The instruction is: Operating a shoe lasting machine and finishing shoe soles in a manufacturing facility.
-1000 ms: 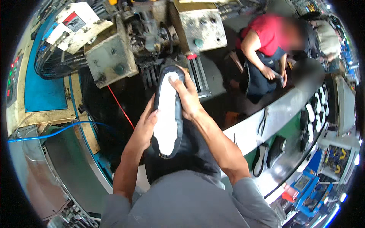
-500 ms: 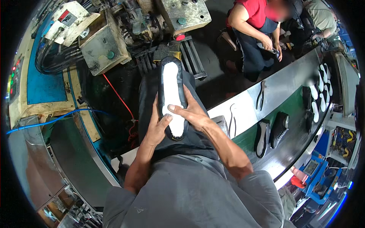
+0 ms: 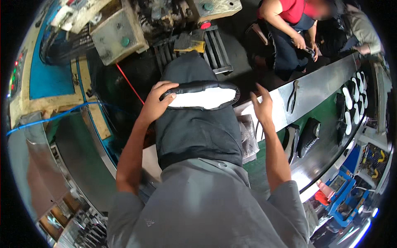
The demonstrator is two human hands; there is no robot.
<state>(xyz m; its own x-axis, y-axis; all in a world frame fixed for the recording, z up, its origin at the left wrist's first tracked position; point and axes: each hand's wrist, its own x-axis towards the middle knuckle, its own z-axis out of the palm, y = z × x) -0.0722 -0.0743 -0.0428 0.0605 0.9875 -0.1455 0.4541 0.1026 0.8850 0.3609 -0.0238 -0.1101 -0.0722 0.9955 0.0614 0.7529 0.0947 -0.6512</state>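
A black shoe upper (image 3: 204, 98) with a white bottom lies sideways across my lap. My left hand (image 3: 160, 99) grips its left end, thumb over the white face and fingers behind the dark edge. Off to the right of the shoe upper, my right hand (image 3: 262, 103) is raised with its fingers apart and holds nothing. Just below that hand is a clear plastic bag (image 3: 248, 138), its contents hard to make out.
A conveyor (image 3: 271, 159) on the right carries black shoes (image 3: 309, 137) and several white soles (image 3: 347, 99). Dark curved strips (image 3: 292, 97) lie on its metal ledge. Ahead stand machine boxes (image 3: 118, 37) and a slatted rack (image 3: 217, 49). A co-worker (image 3: 285, 33) sits at the upper right.
The shoe upper has turned from upright to sideways. My right hand has let go and moved right, while my left hand keeps hold of one end. The view has shifted slightly.
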